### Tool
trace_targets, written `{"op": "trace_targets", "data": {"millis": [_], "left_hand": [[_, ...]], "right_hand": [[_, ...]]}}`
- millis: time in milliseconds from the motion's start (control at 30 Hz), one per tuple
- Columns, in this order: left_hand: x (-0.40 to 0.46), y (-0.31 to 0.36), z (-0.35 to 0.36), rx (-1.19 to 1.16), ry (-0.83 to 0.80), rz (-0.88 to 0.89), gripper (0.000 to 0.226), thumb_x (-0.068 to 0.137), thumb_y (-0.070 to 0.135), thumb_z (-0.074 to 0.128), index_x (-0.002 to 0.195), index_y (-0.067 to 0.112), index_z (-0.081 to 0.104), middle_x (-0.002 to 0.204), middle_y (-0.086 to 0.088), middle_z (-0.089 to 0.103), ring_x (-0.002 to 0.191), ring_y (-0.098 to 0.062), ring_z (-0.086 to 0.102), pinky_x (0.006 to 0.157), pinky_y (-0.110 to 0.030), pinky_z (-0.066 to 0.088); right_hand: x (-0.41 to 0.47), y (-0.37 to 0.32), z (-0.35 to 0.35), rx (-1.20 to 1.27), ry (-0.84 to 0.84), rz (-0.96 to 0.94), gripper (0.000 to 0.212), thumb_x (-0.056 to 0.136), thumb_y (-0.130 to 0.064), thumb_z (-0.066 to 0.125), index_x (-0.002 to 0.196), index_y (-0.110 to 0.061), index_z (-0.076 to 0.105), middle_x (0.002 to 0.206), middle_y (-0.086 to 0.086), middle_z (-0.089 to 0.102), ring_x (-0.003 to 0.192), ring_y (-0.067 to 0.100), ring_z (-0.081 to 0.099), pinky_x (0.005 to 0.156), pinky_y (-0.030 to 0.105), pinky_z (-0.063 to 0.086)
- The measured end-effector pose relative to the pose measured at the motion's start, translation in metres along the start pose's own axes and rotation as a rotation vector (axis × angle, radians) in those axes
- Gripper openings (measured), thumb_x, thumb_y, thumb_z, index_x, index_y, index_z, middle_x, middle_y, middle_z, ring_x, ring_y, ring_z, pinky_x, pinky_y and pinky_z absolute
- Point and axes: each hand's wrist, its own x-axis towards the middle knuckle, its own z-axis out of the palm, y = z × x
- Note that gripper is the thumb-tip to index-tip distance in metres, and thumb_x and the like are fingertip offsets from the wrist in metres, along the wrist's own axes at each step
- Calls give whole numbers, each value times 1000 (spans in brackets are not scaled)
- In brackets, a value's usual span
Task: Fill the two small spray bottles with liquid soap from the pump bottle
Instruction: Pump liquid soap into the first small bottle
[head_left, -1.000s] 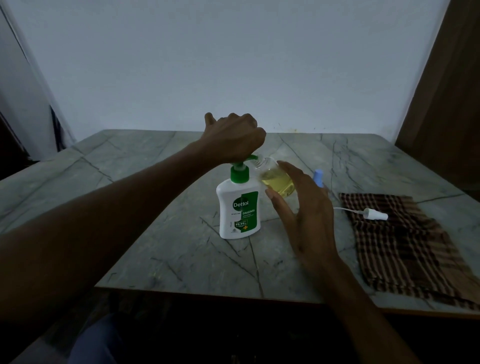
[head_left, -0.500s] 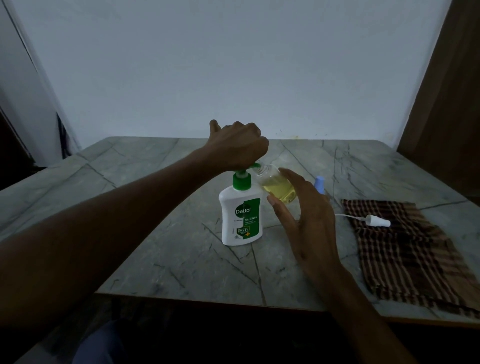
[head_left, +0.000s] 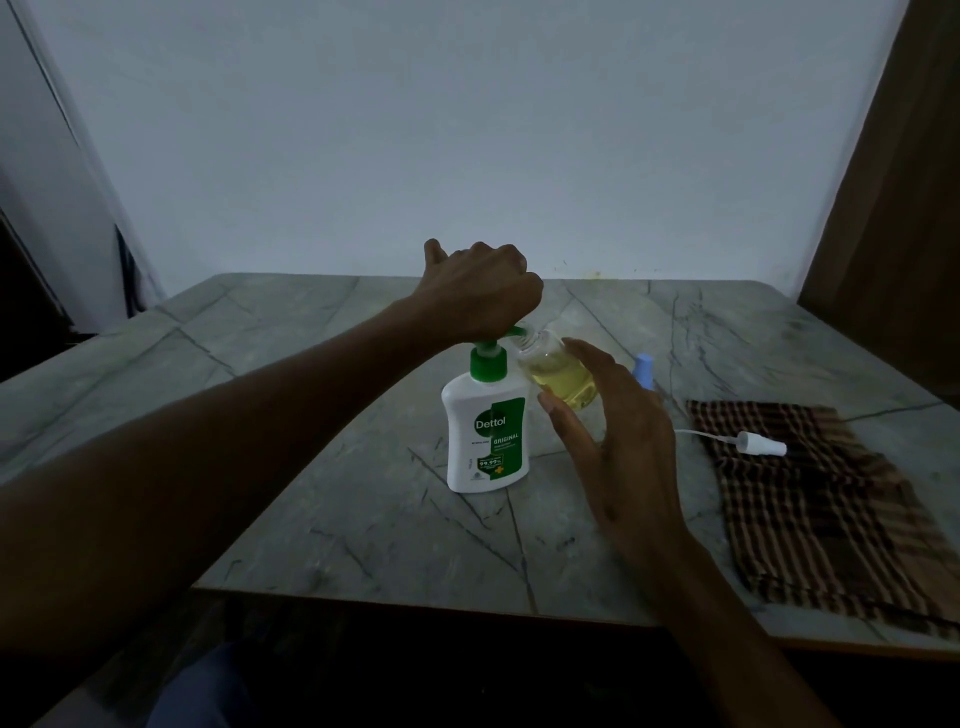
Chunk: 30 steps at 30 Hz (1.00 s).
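Note:
A white pump bottle (head_left: 485, 441) with a green pump head stands upright near the middle of the marble table (head_left: 322, 499). My left hand (head_left: 483, 296), fingers curled, presses down on the pump head. My right hand (head_left: 613, 436) holds a small clear spray bottle (head_left: 558, 376), tilted, its open neck at the pump's nozzle; yellow soap fills much of it. A second small bottle with a blue cap (head_left: 644, 370) stands just behind my right hand, mostly hidden. A white spray head (head_left: 758, 443) with its thin tube lies on the checked cloth.
A brown checked cloth (head_left: 810, 514) lies spread on the table's right side, reaching the front edge. A pale wall runs behind the table, and a dark wooden panel (head_left: 893, 234) stands at the right. The table's front edge is close to me.
Both hands and both bottles keep the same pose. Only the camera view has shifted slightly, so the scene sits a little lower in the frame.

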Motion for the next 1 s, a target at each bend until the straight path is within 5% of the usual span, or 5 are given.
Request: {"op": "trace_targets", "data": {"millis": [133,367,533,767,1000], "left_hand": [[1,-2,-8,-2,-15,1,25,77,34,15,67,16,30,78,-2,40,66,-18,38,78,-45,25],[2,-1,1,26,-3,5,26,96,19,31,73,11,39,77,-1,37,71,-21,42,80,-44,29],[-1,3,-4,-25,-52,-13,22,76,33,17,67,17,29,79,-2,41,65,-17,36,79,-45,25],[2,-1,-5,-20,6,-36,22,87,28,27,73,15,38,76,-2,43,69,-22,43,79,-44,25],[-1,4,-3,24,-56,27,19,74,27,17,68,14,30,77,-1,38,65,-18,36,78,-44,25]], "right_hand": [[0,-2,-2,0,1,11,49,96,-34,68,141,-21,54,128,-8,64,116,-14,43,110,55,42],[0,1,0,9,0,6,49,96,-34,69,140,-21,55,127,-14,60,117,-16,44,113,54,39],[0,2,0,4,5,-12,48,96,-32,70,140,-22,55,125,-22,53,117,-23,42,111,55,41],[0,1,0,-13,17,-3,50,95,-38,67,141,-23,54,123,-22,51,115,-15,43,107,61,43],[-1,-1,-1,-10,1,25,50,95,-35,69,141,-23,54,130,-9,61,117,-8,46,106,47,48]]}}
